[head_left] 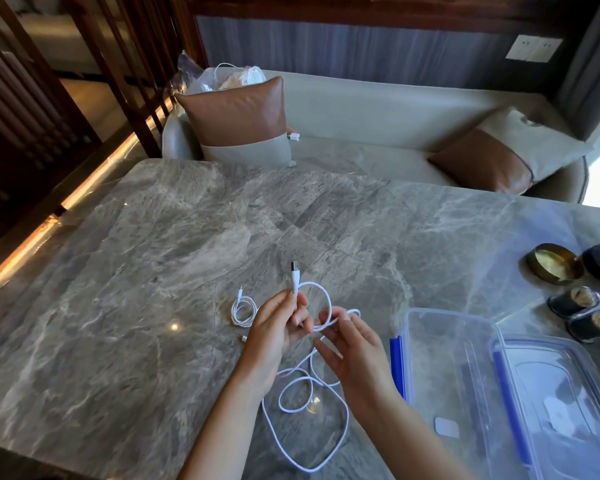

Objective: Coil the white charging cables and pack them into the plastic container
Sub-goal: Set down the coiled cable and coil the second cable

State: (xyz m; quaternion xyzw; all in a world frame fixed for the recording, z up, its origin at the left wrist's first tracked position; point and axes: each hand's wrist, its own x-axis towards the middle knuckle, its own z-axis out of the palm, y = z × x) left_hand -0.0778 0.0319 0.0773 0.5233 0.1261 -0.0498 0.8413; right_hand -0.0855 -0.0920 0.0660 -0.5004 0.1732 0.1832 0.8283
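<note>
My left hand (278, 332) pinches a white charging cable (307, 441) just below its USB plug, which points up. One loop of this cable arcs over to my right hand (352, 355), whose fingers pinch it; the rest trails in loose loops on the marble table toward me. A second white cable (244, 309), thinner and coiled small, lies on the table just left of my left hand. The clear plastic container (454, 379) with blue clips stands open at the right, and its lid (568, 403) rests beside it.
The grey marble table (153, 271) stretches wide to the left and ahead. A brass dish (555, 263) and small dark cups (574, 301) sit at the right edge. Beyond the table is a sofa with brown cushions (238, 112) and a plastic bag (222, 77).
</note>
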